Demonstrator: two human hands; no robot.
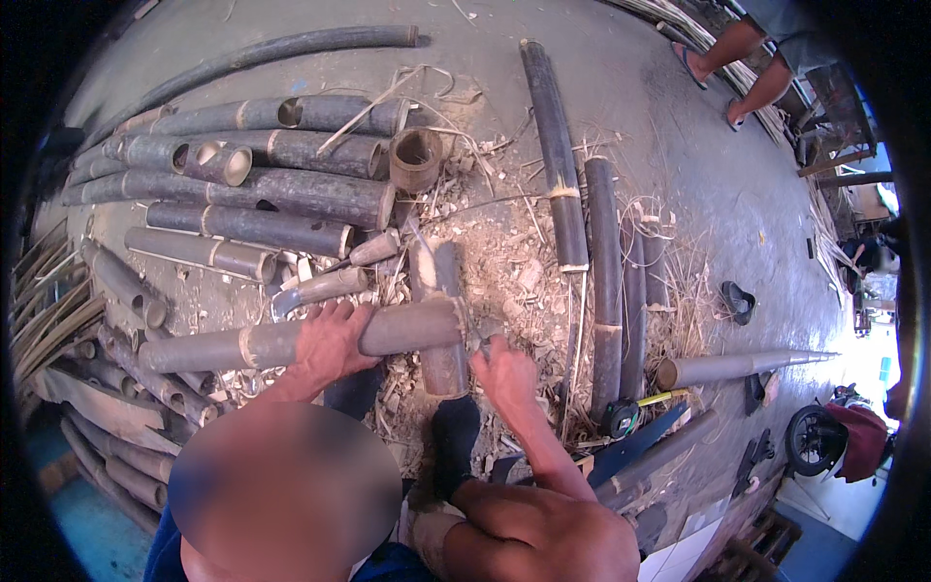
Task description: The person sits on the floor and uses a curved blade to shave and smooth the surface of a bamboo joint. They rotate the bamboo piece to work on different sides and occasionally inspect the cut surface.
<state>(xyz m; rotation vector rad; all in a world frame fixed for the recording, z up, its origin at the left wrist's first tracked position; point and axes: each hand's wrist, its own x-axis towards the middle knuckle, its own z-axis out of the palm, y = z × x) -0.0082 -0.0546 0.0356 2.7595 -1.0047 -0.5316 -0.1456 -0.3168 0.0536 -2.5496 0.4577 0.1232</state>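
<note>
My left hand (332,341) is closed over the top of a brown bamboo pole (208,349), which lies crosswise in front of me. The pole's right part rests across a shorter bamboo piece (444,371) on the floor. Just beyond the pole's right end, my right hand (506,373) is closed with a small greyish thing at its fingertips, too small to name. Past the pole lie two tools with pale handles: one handle (376,249) by the short piece, the other (333,284) with a curved metal blade (284,304).
Bamboo poles (291,194) are stacked left, beside a hollow bamboo section (417,160). Wood shavings (514,281) cover the middle floor. More poles (555,145) lie ahead. Right are a tape measure (620,418), saw blade (640,444), sandal (738,303) and motorbike (824,436). Another person's legs (732,48) stand far right.
</note>
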